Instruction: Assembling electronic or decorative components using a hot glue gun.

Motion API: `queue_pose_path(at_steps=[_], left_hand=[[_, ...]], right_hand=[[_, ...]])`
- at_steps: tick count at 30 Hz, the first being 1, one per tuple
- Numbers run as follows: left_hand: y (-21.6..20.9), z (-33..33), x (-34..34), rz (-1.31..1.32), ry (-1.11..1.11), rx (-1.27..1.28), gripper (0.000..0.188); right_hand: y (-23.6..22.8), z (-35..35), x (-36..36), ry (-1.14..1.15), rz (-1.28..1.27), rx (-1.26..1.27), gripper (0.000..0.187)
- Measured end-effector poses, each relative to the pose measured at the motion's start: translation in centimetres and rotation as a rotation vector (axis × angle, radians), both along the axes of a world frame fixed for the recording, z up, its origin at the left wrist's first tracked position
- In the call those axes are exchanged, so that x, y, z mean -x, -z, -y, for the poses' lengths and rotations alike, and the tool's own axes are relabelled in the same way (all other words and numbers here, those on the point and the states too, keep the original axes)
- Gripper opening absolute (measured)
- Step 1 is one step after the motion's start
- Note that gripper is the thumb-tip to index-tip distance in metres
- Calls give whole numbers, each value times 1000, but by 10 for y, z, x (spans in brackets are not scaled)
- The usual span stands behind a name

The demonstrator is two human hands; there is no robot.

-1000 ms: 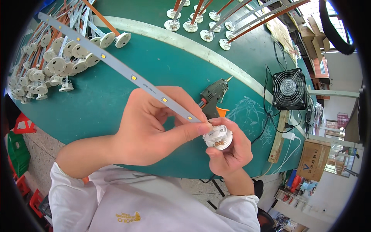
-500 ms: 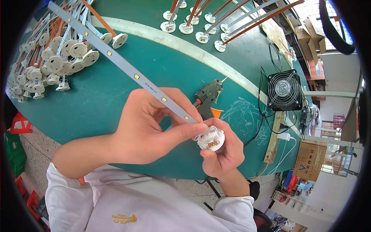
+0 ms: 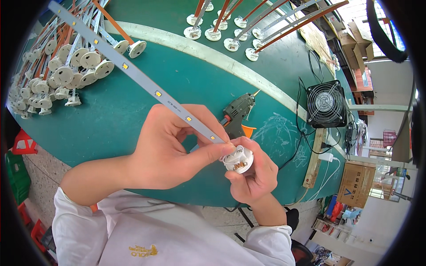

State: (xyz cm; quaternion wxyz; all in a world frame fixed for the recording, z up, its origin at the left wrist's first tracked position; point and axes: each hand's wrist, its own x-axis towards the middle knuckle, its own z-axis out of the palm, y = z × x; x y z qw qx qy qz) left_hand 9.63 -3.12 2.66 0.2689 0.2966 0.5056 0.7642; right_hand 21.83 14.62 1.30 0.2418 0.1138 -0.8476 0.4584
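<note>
One flat silver-grey strip (image 3: pixel 142 80) dotted with at least six yellow LEDs, angling up-left from the grip. Left hand (image 3: pixel 166 150) pinches its lower end, thumb against fingers; right hand (image 3: pixel 259 175) curls around one round white plastic base (image 3: pixel 242 156) right beside it. One dark-grey glue gun (image 3: pixel 237 111) lies just beyond.

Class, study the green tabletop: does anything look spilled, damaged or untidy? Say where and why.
Yes: whitish, tangled streaks mark the green tabletop right of the glue gun. They interrupt its mostly plain surface; glue residue or scratches, I cannot tell.
</note>
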Motion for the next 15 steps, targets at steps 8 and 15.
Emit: queue_pose_path(at_steps=[8,15], left_hand=[[-2,2,10,-95,49,41,14],[-2,2,12,9,102,58,15]], right_hand=[[1,0,-1,-3,31,-9,62],[0,2,0,-23,40,64,60]])
